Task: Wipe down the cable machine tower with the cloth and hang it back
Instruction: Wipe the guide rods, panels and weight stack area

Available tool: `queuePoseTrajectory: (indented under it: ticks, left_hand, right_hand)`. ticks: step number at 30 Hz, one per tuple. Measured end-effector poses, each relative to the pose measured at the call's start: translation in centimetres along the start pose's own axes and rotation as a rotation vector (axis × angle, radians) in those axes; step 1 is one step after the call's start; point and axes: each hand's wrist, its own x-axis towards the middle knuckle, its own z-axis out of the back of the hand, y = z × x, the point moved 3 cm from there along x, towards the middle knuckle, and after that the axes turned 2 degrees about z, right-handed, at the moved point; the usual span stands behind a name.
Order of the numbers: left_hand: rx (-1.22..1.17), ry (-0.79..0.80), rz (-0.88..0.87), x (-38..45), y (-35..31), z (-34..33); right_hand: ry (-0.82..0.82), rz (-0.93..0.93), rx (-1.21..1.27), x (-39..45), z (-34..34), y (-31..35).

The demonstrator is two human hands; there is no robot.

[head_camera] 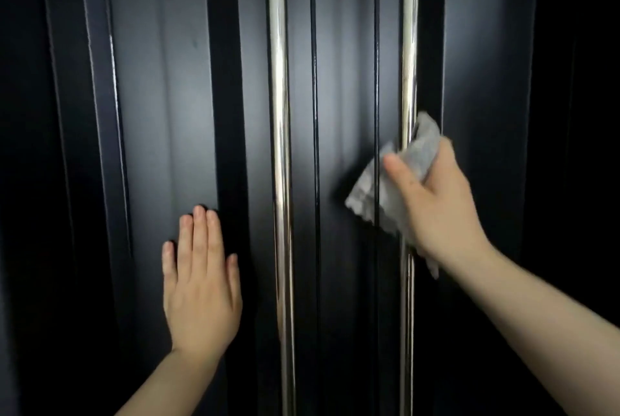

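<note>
cloth [396,177] gripped by right hand [436,201] around right chrome rod [410,46]; left hand [201,288] flat on tower panel [161,97].

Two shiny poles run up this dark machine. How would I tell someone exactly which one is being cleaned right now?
Start at the tall black tower panel, where the left hand rests flat. Two chrome rods run up it side by side. It is the right rod, the only one with the grey cloth wrapped round it, gripped by the right hand; the left rod is bare.
</note>
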Motion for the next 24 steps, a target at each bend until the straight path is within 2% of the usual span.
queuePoseTrajectory:
  ticks: [4,10,15,18,20,24]
  left_hand:
    - [-0.009,-0.064,-0.013,-0.1,-0.1,-0.2]
    - [0.010,-0.102,-0.105,-5.6,0.4,-2.0]
    - [-0.003,-0.144,-0.112,-10.5,1.6,-3.1]
    - [0.031,-0.140,-0.162,-13.2,1.8,-3.7]
    - [0.054,-0.138,-0.205,-15.2,2.2,-4.4]
    - [0.052,-0.195,-0.182,-17.4,2.9,-4.8]
  right_hand:
    - [-0.141,0.103,-0.064,0.9,-1.0,0.1]
    - [-0.155,0.079,-0.095,-7.3,-2.2,-4.7]
    - [-0.101,0.061,-0.210,-5.2,-1.8,-3.8]
    - [-0.182,0.068,-0.238,-4.9,-1.4,-3.7]
    - [-0.206,0.076,-0.245,-7.7,-2.1,-5.2]
    - [-0.224,0.086,-0.263,-16.7,-4.0,-10.8]
